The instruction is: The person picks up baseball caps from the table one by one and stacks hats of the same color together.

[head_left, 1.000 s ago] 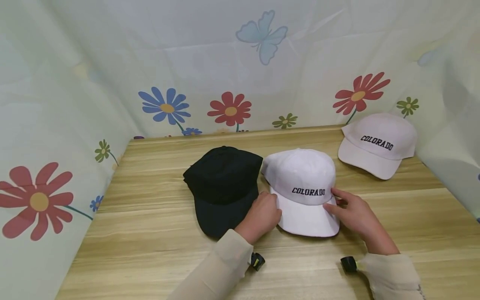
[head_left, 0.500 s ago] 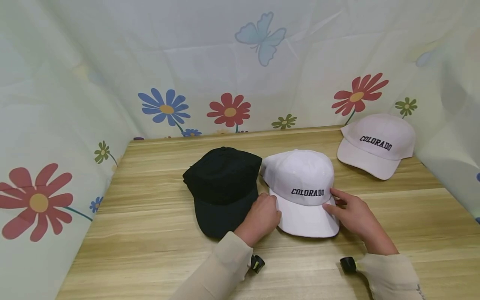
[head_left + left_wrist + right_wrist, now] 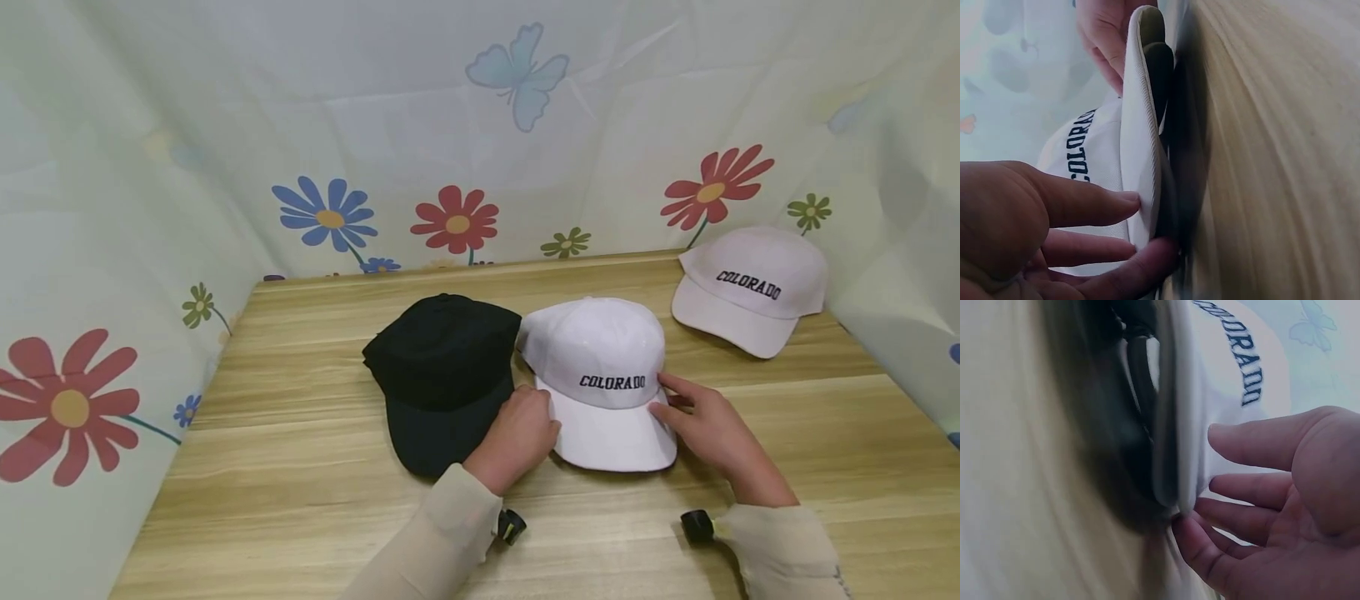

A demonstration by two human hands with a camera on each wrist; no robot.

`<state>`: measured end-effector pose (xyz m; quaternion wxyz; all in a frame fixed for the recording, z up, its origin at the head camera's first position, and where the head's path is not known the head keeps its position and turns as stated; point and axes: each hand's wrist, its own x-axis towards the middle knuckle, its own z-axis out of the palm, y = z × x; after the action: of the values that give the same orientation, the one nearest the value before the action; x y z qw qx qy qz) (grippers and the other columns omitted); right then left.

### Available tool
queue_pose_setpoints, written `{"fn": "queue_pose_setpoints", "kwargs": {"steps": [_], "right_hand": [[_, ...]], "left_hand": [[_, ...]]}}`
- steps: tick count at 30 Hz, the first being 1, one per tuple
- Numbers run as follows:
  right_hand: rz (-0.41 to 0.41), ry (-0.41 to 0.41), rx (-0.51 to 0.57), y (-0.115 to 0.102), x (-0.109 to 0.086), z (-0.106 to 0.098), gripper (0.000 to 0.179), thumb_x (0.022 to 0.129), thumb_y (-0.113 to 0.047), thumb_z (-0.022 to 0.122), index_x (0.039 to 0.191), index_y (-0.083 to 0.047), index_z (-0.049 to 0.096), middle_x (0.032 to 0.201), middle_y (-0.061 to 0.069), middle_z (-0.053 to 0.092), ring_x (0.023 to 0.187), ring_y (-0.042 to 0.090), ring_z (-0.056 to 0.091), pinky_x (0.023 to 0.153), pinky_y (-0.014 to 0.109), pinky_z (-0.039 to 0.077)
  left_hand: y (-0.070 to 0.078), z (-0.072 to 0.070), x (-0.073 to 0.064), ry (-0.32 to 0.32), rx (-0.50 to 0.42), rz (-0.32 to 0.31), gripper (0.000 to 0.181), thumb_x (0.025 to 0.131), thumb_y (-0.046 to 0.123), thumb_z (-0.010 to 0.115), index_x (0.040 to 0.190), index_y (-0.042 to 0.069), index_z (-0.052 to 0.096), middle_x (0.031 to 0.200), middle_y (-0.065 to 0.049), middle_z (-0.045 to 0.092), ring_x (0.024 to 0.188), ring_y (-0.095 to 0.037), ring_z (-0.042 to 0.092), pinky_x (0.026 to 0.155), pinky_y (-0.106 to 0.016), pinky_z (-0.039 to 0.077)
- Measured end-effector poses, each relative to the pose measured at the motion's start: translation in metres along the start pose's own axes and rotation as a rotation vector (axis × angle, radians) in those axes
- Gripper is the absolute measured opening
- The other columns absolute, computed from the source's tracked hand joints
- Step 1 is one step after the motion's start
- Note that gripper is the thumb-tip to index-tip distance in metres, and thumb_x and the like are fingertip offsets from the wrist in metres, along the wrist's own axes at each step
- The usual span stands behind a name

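A white baseball cap (image 3: 611,354) lettered COLORADO sits at mid-table, its brim facing me. My left hand (image 3: 520,433) pinches the left edge of that brim; the left wrist view has the thumb (image 3: 1094,200) on top and a fingertip at the lower edge. At the brim's right side my right hand (image 3: 708,425) holds the cap between thumb (image 3: 1254,440) and fingers. Dark, layered brim-like shapes (image 3: 1159,78) show beneath the white brim; whether they belong to other caps I cannot tell. A black cap (image 3: 442,358) lies just left, partly behind my left hand.
Another pale COLORADO cap (image 3: 753,287) stands at the back right, near the table's edge. Flower-printed cloth (image 3: 375,125) closes off the back and both sides of the wooden table (image 3: 300,500). Small black devices (image 3: 697,525) hang at both wrists.
The whole view has drifted very slightly left. Both hands keep their places on the white cap, and the caps show no clear movement across the table.
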<state>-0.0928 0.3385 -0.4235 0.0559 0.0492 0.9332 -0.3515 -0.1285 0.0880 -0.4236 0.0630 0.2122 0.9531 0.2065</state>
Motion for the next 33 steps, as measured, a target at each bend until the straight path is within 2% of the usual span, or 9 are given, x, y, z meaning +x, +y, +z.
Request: {"fn": "queue_pose_setpoints", "kwargs": {"steps": [6, 12, 15, 21, 28, 33], "right_hand": [[-0.016, 0.003, 0.021, 0.005, -0.003, -0.009, 0.058, 0.098, -0.030, 0.057, 0.143, 0.003, 0.042, 0.135, 0.029, 0.053, 0.121, 0.044, 0.055, 0.096, 0.054, 0.046], [-0.003, 0.010, 0.010, 0.009, -0.007, -0.020, 0.059, 0.099, -0.032, 0.055, 0.145, 0.002, 0.040, 0.135, 0.029, 0.053, 0.121, 0.043, 0.054, 0.090, 0.047, 0.049], [-0.009, 0.020, -0.005, 0.013, -0.010, -0.029, 0.058, 0.099, -0.031, 0.053, 0.145, 0.002, 0.039, 0.135, 0.029, 0.053, 0.121, 0.043, 0.054, 0.086, 0.043, 0.050], [0.012, 0.037, -0.020, 0.023, -0.014, -0.045, 0.061, 0.100, -0.036, 0.051, 0.146, 0.002, 0.038, 0.134, 0.031, 0.053, 0.122, 0.045, 0.051, 0.082, 0.042, 0.053], [0.023, 0.063, -0.014, 0.035, -0.017, -0.056, 0.061, 0.101, -0.036, 0.049, 0.146, 0.004, 0.037, 0.136, 0.031, 0.051, 0.118, 0.042, 0.054, 0.070, 0.024, 0.051], [0.054, 0.084, -0.009, 0.044, -0.017, -0.064, 0.063, 0.101, -0.039, 0.046, 0.146, 0.004, 0.035, 0.141, 0.032, 0.045, 0.118, 0.044, 0.053, 0.073, 0.029, 0.051]], "left_hand": [[0.004, -0.003, -0.003, 0.027, 0.024, 0.005, 0.018, 0.090, 0.017, 0.065, 0.096, 0.000, 0.065, 0.087, -0.011, 0.057, 0.072, -0.025, 0.060, 0.066, -0.034, 0.051], [0.013, -0.011, -0.006, 0.090, 0.103, 0.050, 0.023, 0.092, 0.026, 0.066, 0.099, 0.003, 0.065, 0.090, -0.010, 0.057, 0.074, -0.023, 0.061, 0.067, -0.033, 0.052], [0.021, -0.015, -0.007, 0.090, 0.140, 0.077, 0.025, 0.093, 0.031, 0.064, 0.097, 0.006, 0.065, 0.089, -0.007, 0.059, 0.079, -0.022, 0.060, 0.067, -0.032, 0.052], [0.039, -0.017, -0.002, 0.089, 0.186, 0.185, 0.027, 0.096, 0.036, 0.057, 0.100, 0.011, 0.067, 0.089, -0.002, 0.063, 0.083, -0.017, 0.063, 0.067, -0.030, 0.053], [0.063, -0.008, 0.009, 0.074, 0.176, 0.313, 0.023, 0.099, 0.033, 0.052, 0.101, 0.014, 0.066, 0.089, 0.001, 0.063, 0.082, -0.013, 0.063, 0.070, -0.025, 0.051], [0.078, -0.001, 0.017, 0.105, 0.206, 0.384, 0.021, 0.099, 0.032, 0.052, 0.097, 0.017, 0.065, 0.085, 0.002, 0.062, 0.080, -0.013, 0.063, 0.065, -0.025, 0.050]]}}
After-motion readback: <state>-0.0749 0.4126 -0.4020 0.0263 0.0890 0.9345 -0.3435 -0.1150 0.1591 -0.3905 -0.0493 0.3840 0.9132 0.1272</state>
